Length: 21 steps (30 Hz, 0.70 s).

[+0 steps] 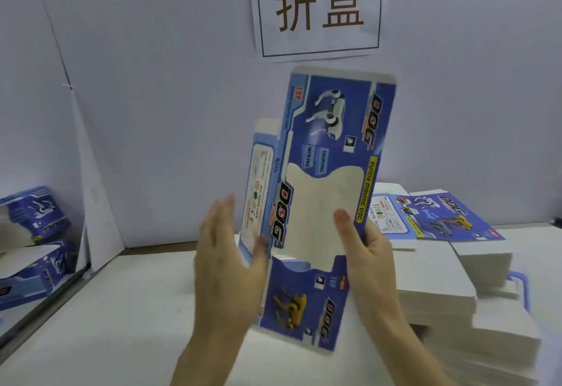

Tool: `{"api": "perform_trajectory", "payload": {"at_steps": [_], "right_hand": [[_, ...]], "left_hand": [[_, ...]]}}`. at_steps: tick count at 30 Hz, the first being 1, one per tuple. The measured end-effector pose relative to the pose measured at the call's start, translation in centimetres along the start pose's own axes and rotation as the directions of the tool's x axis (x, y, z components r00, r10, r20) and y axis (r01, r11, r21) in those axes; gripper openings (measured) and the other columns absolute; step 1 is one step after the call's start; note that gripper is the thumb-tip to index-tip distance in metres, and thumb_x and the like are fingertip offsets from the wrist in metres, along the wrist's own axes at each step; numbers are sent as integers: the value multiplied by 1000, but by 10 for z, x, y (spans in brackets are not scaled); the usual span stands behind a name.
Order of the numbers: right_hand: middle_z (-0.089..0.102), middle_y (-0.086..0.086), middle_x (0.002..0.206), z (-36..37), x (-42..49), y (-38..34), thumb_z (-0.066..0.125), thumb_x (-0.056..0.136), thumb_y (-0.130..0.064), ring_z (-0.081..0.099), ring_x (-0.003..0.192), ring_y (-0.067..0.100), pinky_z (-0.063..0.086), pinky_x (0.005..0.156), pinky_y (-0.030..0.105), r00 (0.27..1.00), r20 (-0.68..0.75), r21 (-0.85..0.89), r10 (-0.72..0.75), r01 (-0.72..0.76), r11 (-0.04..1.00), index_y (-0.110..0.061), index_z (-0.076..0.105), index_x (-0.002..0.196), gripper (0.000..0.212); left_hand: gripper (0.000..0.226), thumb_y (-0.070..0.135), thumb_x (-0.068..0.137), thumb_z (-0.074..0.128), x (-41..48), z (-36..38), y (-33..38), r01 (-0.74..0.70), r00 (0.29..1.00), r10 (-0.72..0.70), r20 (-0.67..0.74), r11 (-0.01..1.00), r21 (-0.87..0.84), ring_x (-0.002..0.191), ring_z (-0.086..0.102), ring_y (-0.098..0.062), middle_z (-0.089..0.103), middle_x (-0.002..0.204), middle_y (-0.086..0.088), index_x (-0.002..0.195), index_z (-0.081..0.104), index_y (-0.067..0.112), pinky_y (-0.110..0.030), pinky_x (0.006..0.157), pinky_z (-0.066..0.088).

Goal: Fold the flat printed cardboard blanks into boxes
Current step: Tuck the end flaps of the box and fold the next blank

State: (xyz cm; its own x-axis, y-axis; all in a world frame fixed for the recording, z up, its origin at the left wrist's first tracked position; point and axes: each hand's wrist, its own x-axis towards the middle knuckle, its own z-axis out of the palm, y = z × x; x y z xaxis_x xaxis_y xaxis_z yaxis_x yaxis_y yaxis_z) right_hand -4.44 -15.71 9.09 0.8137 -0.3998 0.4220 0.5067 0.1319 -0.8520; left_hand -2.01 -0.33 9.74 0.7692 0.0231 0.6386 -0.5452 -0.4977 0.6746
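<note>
Head view: glossy blue printed blank (322, 148) held upright.
Right hand (369, 252) pinches its right edge; left hand (226, 252) is spread flat at its left panel.

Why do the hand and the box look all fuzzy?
In the head view, the left hand and the held blank are smeared by motion blur; the wall sign reads sharp, light is soft and even, and the wide lens bends the edges.
</note>
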Motion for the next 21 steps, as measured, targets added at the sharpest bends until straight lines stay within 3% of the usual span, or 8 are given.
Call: {"api": "perform_trajectory", "payload": {"at_steps": [3, 5, 7, 9, 12, 14, 18, 21], "right_hand": [[68, -2, 111, 13, -7, -3, 63, 63, -79, 68, 101, 15, 58, 74, 23, 992, 97, -15, -83, 84, 996, -41, 65, 105, 56], [60, 2, 115, 17, -11, -8, 60, 52, -88, 65, 103, 5, 54, 78, 18, 977, 181, 2, -113, 115, 993, -52, 69, 99, 60], [56, 4, 117, 18, -14, -10, 58, 71, -70, 62, 105, 1, 51, 79, 12, 948, 286, 11, -138, 140, 990, -40, 69, 111, 51], [53, -2, 121, 18, -17, -8, 51, 85, -50, 59, 114, 1, 52, 79, 14, 925, 356, -29, -134, 155, 987, -34, 59, 122, 41], [54, -6, 126, 15, -14, -4, 56, 88, -35, 54, 121, 10, 52, 89, 22, 906, 359, -149, -223, 292, 945, -33, 56, 126, 37], [51, -6, 126, 10, -8, -4, 58, 87, -29, 52, 120, 6, 51, 83, 14, 908, 354, -192, -224, 305, 933, -33, 57, 122, 36], [44, -17, 128, -10, 6, -3, 65, 86, -31, 46, 116, -11, 46, 75, 4, 947, 209, -341, -242, 303, 890, -42, 44, 127, 47], [51, -22, 129, -24, 12, -8, 73, 76, -55, 52, 117, -7, 49, 79, 8, 983, 177, -285, -53, 102, 953, -48, 39, 135, 68]], "left_hand": [[83, 61, 71, 60, -8, 10, 18, 56, 980, 0, 197, 959, -278, 122, 43, 8, 42, 138, 24, 144, 25, 44, 4, 79, 39], [103, 67, 63, 75, -10, 12, 20, 103, 968, 0, 250, 912, -396, 128, 46, -4, 40, 144, 17, 146, 21, 40, -16, 95, 47], [128, 68, 43, 78, -10, 9, 19, 161, 947, -24, 319, 899, -409, 131, 46, -10, 38, 148, 9, 150, 18, 29, -33, 104, 46], [139, 78, 28, 77, -8, 2, 17, 238, 920, -38, 389, 843, -482, 118, 57, -6, 50, 138, 7, 147, 27, 25, -25, 88, 54], [78, 72, 58, 71, -1, -7, 8, 218, 938, 4, 347, 773, -596, 98, 68, -8, 70, 109, 12, 124, 56, 34, -18, 68, 55], [33, 51, 74, 60, 8, -13, -1, 184, 975, -57, 215, 746, -640, 87, 72, -13, 74, 95, 9, 103, 66, 37, -22, 59, 56], [22, 47, 74, 63, 17, -29, -15, 238, 970, -128, 204, 654, -718, 79, 73, -19, 75, 93, 2, 95, 70, 43, -31, 55, 58], [44, 61, 68, 74, 18, -34, -21, 260, 965, -127, 230, 595, -760, 80, 73, -21, 74, 100, -3, 104, 68, 38, -37, 59, 60]]}}
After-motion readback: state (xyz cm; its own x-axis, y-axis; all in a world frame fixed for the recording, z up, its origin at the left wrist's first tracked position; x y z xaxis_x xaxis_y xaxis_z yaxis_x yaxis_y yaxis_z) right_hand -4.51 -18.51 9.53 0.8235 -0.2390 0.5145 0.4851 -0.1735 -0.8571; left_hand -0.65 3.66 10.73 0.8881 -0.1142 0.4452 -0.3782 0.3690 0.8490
